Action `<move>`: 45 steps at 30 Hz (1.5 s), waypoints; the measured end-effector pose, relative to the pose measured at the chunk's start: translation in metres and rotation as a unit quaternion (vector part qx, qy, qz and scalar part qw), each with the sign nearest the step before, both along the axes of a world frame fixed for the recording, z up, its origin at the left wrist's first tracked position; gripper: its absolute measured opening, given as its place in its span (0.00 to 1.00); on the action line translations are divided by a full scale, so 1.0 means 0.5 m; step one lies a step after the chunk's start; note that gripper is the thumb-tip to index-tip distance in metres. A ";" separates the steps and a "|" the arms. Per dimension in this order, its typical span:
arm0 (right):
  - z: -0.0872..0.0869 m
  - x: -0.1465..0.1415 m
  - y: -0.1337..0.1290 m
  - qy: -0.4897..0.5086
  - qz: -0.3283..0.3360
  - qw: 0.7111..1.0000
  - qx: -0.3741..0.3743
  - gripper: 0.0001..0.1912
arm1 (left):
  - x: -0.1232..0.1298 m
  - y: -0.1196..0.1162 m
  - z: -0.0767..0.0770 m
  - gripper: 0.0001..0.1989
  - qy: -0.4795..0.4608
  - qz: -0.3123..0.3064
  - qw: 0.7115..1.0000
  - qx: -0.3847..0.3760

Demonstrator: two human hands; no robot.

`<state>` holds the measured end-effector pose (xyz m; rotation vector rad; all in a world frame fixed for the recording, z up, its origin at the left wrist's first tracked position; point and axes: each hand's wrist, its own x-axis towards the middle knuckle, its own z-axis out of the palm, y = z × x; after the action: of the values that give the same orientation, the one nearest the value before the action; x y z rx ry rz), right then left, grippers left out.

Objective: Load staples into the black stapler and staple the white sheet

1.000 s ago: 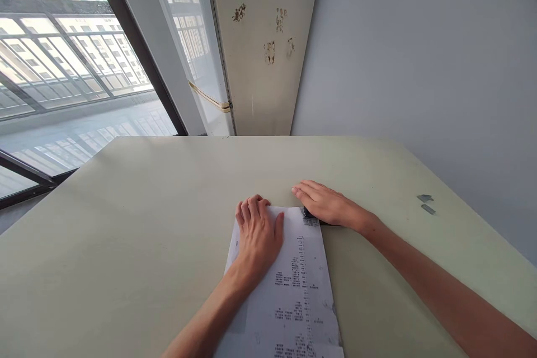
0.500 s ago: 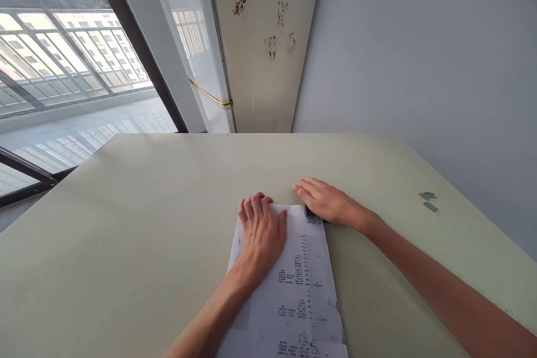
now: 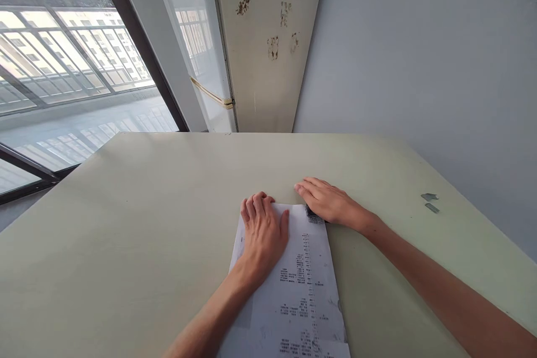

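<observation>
A white printed paper (image 3: 304,291) lies on the pale green table (image 3: 146,224), running down to the bottom edge of the view. My left hand (image 3: 263,229) rests palm down on its upper left part, fingers apart and bent over the top edge, thumb spread. At the paper's top right corner is a small black object (image 3: 314,215), mostly hidden. My right hand (image 3: 327,199) lies over that object, its fingers extended together toward the left and past the corner. The underside of the right palm cannot be seen.
Two small dark greenish marks or scraps (image 3: 430,202) are on the table at the right. Beyond the far edge stands a pale fridge-like cabinet (image 3: 268,84) with brown stains. A window (image 3: 71,56) is at the left, a grey wall (image 3: 411,56) at the right.
The whole view has shifted very slightly to the right. Both hands, the paper and the black object keep their places relative to one another.
</observation>
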<state>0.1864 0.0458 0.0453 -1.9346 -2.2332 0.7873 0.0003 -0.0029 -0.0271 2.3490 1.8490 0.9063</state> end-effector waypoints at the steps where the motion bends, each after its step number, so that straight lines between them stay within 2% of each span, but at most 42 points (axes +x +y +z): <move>1: -0.001 0.000 0.001 -0.001 0.000 1.000 0.001 0.30 | 0.000 0.000 0.000 0.11 0.000 0.000 1.000 0.000; 11: 0.002 -0.001 0.001 -0.013 0.002 1.000 0.004 0.31 | 0.001 -0.004 0.004 0.10 -0.005 0.000 1.000 -0.002; 18: -0.009 -0.009 -0.002 -0.040 -0.007 0.999 0.017 0.29 | 0.002 -0.004 0.005 0.10 0.003 -0.001 1.000 -0.002; 33: -0.032 -0.049 -0.014 -0.114 0.007 0.988 0.107 0.27 | -0.014 -0.005 0.008 0.11 -0.006 -0.015 1.000 -0.004; 37: -0.033 -0.049 -0.009 -0.089 0.005 0.990 0.108 0.25 | -0.024 0.003 0.008 0.09 -0.006 -0.010 1.000 -0.004; 40: -0.020 -0.028 -0.004 -0.038 0.005 0.994 0.102 0.25 | -0.033 0.010 0.009 0.09 0.002 -0.013 1.000 -0.011; 45: 0.000 0.017 -0.016 0.045 -0.008 0.993 0.109 0.30 | -0.051 0.023 0.011 0.10 -0.001 -0.024 1.000 -0.020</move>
<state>0.1951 0.0377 0.0450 -1.7776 -2.1482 0.5866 -0.0253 0.0088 -0.0216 2.3578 1.7846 0.8587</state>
